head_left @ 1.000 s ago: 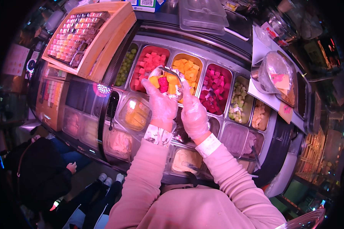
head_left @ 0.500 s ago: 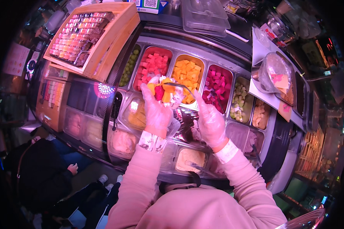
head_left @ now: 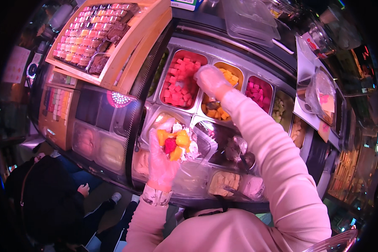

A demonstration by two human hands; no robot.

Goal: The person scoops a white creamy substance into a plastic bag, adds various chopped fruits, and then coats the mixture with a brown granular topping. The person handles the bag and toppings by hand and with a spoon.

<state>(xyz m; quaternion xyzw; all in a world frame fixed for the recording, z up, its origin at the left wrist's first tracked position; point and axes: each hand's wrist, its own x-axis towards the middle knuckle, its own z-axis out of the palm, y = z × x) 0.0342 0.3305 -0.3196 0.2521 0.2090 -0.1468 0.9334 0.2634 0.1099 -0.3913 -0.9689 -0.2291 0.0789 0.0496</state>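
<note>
My gloved left hand (head_left: 163,166) is cupped around a cream dessert (head_left: 185,149) topped with mango pieces and a magenta fruit cube; what lies under the cream is hidden. My gloved right hand (head_left: 213,80) is closed above the divider between the red fruit cubes (head_left: 181,84) and the mango cubes (head_left: 216,112). Below that hand, the bowl of a metal spoon (head_left: 213,105) rests among the mango; its handle is mostly covered by my fingers.
Magenta cubes (head_left: 257,93) and pale green cubes (head_left: 278,110) fill pans to the right. A lidded tub (head_left: 159,119) and tubs of cream (head_left: 224,183) stand nearer me. A wooden case (head_left: 130,46) of small desserts sits far left. Another person (head_left: 46,197) is at the lower left.
My right hand has gone from over the dessert to the mango pan, taking the spoon with it. My left hand has lowered toward me with the dessert. The view has shifted.
</note>
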